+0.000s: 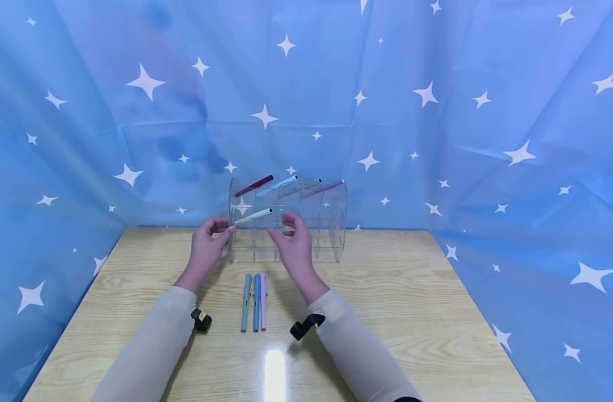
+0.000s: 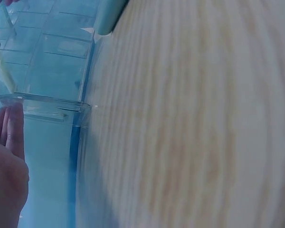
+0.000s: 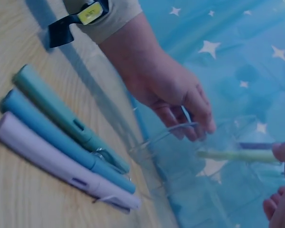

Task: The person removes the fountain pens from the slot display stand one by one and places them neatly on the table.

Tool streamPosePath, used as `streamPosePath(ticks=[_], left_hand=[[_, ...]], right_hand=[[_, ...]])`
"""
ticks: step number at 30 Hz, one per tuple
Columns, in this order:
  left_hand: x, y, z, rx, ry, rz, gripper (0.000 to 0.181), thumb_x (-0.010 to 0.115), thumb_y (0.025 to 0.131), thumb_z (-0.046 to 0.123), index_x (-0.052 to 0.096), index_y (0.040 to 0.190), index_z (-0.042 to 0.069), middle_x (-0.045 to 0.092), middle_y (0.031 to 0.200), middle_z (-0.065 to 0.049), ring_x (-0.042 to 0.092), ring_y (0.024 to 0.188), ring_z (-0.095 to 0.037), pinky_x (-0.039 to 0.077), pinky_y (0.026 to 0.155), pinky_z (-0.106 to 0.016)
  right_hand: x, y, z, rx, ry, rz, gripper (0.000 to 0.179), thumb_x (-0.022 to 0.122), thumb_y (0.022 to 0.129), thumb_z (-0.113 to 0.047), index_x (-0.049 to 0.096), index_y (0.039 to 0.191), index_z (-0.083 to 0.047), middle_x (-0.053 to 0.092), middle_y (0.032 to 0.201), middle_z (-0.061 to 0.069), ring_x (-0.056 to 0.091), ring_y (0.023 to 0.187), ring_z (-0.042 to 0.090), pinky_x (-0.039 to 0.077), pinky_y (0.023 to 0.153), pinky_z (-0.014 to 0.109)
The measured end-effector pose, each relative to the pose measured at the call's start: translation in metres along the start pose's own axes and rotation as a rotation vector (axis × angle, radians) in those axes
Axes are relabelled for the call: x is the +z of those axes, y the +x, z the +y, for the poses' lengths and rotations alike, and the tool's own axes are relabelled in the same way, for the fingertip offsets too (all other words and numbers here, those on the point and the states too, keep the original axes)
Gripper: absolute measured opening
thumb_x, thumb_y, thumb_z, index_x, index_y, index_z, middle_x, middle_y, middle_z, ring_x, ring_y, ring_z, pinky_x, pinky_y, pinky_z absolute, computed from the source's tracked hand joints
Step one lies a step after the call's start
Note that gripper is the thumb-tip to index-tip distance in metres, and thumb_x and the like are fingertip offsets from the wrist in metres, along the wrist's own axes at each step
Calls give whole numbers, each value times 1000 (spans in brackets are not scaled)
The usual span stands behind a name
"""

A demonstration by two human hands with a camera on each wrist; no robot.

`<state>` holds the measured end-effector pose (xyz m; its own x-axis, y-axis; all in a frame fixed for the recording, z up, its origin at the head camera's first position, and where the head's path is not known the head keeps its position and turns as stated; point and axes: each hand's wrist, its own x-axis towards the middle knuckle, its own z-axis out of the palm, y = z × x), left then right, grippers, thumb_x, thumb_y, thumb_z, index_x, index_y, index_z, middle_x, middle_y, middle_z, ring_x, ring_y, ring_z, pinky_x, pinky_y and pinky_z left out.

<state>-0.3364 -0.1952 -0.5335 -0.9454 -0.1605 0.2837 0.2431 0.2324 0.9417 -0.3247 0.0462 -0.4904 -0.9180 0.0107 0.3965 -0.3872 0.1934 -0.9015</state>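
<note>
A clear plastic rack (image 1: 296, 258) with compartments stands at the back of the table. My left hand (image 1: 209, 244) grips its left side edge, with the fingers along the outer face of the side panel (image 2: 52, 100). A pale green pen (image 1: 254, 216) lies tilted in a left compartment of the lower visible row, its dark-tipped end sticking out to the right. Close by that end, my right hand (image 1: 295, 245) is held with thumb and fingers apart and nothing between them. In the right wrist view the right thumb (image 3: 284, 151) overlaps the pen's end.
Along the rack's top row lean a dark red pen (image 1: 254, 186), a light blue pen (image 1: 283, 183), a green pen (image 1: 306, 186) and a purple pen (image 1: 331, 185). In front lie a teal pen (image 1: 247, 301), a blue pen (image 1: 257, 301) and a lilac pen (image 1: 263, 301). A starry blue curtain (image 1: 412, 128) hangs behind.
</note>
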Motion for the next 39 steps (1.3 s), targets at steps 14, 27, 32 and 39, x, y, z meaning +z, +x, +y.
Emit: streamPosePath(ticks=[14,27,32,39], left_hand=[[-1,1,-1,11,1,13,28,80,106,23,72,128,6,73,120,-13,66,108,-17,59,77,-17],[-1,2,-1,21,4,10,32,79,106,23,72,130,3,73,123,-16,65,108,-16,57,78,-15],[-1,2,-2,18,5,9,26,80,106,21,72,127,6,73,120,-12,66,108,-18,58,78,-16],[-1,1,0,17,-9,-8,29,79,106,18,71,130,3,73,124,-15,67,110,-21,60,82,-16]], right_hand=[[16,21,-14,9,23,5,47,85,100,-14,67,143,-8,72,137,6,68,126,22,62,98,40],[27,32,-13,48,-14,-28,46,85,99,-11,69,141,1,74,135,16,71,125,28,65,95,37],[30,35,-14,30,-83,-40,41,85,99,-11,72,137,1,76,128,11,73,120,27,65,90,34],[34,37,-15,42,-144,-42,32,85,100,-13,77,130,-6,78,120,6,75,111,22,65,81,32]])
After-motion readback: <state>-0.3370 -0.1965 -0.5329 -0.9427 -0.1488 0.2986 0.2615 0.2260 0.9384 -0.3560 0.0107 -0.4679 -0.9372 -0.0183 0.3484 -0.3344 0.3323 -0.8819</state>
